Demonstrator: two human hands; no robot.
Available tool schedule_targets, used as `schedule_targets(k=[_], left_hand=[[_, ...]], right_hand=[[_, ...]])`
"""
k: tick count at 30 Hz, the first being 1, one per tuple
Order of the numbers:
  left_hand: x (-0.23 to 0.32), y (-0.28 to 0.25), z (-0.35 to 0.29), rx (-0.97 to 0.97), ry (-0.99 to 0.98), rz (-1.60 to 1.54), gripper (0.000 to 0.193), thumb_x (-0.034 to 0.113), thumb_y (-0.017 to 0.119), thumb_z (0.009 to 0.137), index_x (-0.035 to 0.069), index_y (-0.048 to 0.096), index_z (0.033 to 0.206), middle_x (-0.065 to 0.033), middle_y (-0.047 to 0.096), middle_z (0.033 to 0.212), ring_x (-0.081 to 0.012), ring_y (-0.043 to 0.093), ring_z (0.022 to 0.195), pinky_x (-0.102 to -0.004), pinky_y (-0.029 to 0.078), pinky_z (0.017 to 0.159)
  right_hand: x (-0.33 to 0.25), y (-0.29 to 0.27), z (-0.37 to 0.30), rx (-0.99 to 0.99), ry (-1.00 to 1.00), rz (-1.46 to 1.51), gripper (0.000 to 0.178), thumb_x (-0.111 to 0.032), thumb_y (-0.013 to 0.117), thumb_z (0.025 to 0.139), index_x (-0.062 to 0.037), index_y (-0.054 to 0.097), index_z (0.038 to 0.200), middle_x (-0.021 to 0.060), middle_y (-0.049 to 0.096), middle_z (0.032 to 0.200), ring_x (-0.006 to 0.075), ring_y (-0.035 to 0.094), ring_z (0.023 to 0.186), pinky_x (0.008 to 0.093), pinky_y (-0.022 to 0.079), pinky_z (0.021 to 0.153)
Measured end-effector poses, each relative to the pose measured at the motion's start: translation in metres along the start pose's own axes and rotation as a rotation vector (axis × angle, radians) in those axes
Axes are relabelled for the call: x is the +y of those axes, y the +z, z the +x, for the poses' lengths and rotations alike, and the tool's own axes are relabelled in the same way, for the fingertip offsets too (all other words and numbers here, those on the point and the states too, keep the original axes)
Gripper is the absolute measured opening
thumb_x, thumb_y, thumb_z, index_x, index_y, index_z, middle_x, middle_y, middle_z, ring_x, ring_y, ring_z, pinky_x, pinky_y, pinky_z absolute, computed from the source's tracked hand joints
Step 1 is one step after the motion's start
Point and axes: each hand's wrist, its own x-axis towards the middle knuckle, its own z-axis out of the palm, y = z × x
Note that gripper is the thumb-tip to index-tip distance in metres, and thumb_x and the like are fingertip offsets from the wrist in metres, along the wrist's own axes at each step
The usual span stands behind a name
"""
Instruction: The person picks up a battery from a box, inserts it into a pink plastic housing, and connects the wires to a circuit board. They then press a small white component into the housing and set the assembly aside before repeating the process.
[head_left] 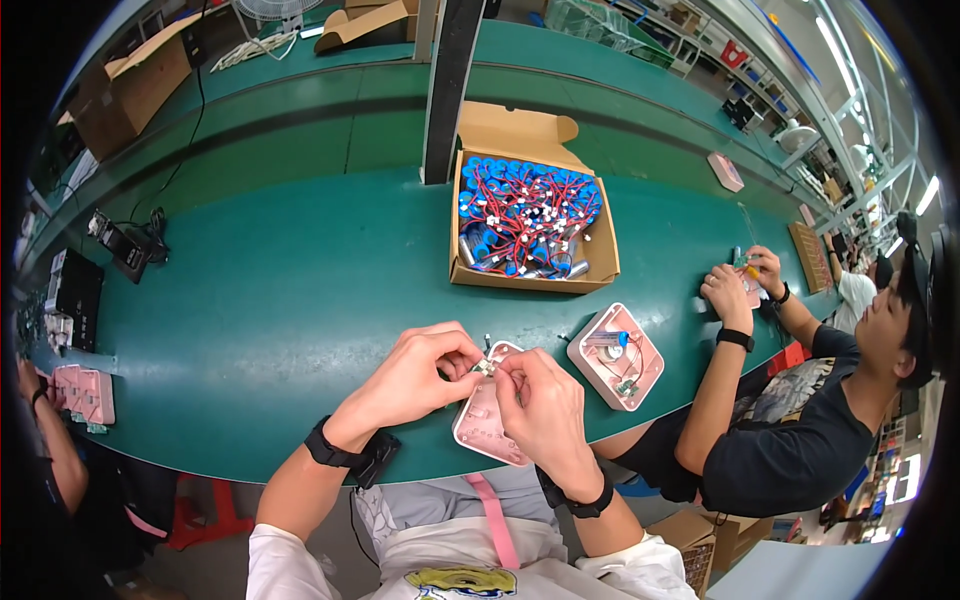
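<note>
My left hand (pixel 420 372) pinches a small circuit board (pixel 483 368) between thumb and forefinger. My right hand (pixel 545 408) is closed at the board's right edge, its fingertips hiding part of it. Beneath both hands lies a pink plastic shell (pixel 480 425) with its inner side up, partly covered by my right hand. To the right sits a second pink shell (pixel 649 377), open upward. Inside that one are a blue cylindrical battery (pixel 606 340), red wires and a green circuit board (pixel 627 387).
Beyond my hands stands an open cardboard box (pixel 533 284) of blue batteries with red wires and white plugs. A metal post (pixel 450 100) rises behind it. A co-worker's hands (pixel 735 290) work at the right; pink parts (pixel 84 393) lie by another person at the far left.
</note>
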Motion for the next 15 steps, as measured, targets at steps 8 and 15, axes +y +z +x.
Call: schedule_targets(k=[8,15], left_hand=[[0.002,-0.001,-0.001,-0.007,0.039,0.064,0.015,-0.002,0.081,0.087,-0.006,0.074,0.099,-0.0084,0.071,0.096,-0.0139,0.069,0.084,-0.0278,0.060,0.076],[0.002,0.001,0.001,0.033,0.031,-0.060,0.013,-0.005,0.080,0.087,-0.006,0.074,0.099,-0.0082,0.071,0.097,-0.0120,0.068,0.083,-0.0257,0.059,0.074]], right_hand=[[-0.002,0.007,0.002,0.045,-0.017,-0.027,0.009,-0.003,0.074,0.090,-0.0028,0.067,0.094,0.0119,0.067,0.084,0.0312,0.066,0.067,0.0413,0.050,0.060],[-0.008,0.011,0.000,0.107,-0.017,-0.061,0.007,-0.005,0.073,0.091,-0.0044,0.067,0.095,0.0115,0.066,0.085,0.0340,0.067,0.070,0.0429,0.052,0.062]])
